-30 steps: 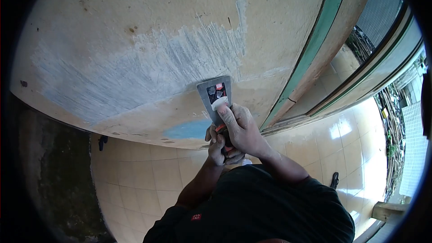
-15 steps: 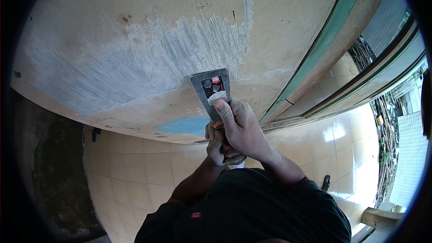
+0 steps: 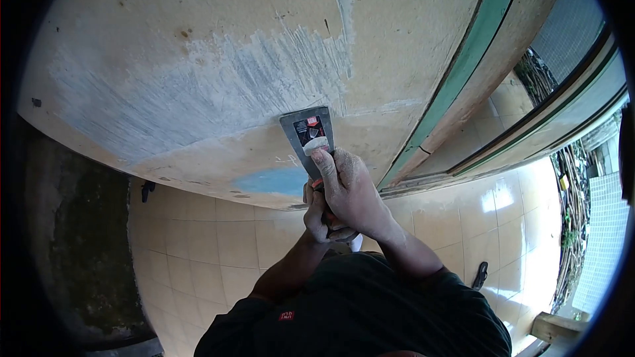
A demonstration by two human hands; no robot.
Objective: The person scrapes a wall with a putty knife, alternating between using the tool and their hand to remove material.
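Fingers [image 3: 344, 161] of the right hand [image 3: 357, 192] are closed on the putty knife [image 3: 313, 135], thumb pressed flat along the blade face. Left hand [image 3: 316, 217] sits just below at left, touching the right hand, its fingers curled around the red-and-black handle [image 3: 318, 186]. Putty knife near frame centre, blade pointing up, wide edge at the wall [image 3: 410, 33]; cannot tell if the full edge touches. Blade has a dark printed label [image 3: 309, 129], with a whitish smear [image 3: 315, 145] by the thumb tip. Both hands dusty.

Wall is beige, fills the upper part of frame. Rough white-grey patch [image 3: 192, 99] with streaks spreads from upper left to the blade; blue patch [image 3: 268, 180] lower, left of the hands. Green strip [image 3: 463, 66] runs diagonally at upper right, beside reflective glass [image 3: 569, 20]. Tiled floor [image 3: 198, 244] below, dark shoe [image 3: 480, 276] at lower right. Stick pile [image 3: 570, 225] at right edge. Dark shirt [image 3: 357, 311] with small red tag [image 3: 286, 315] at bottom centre.
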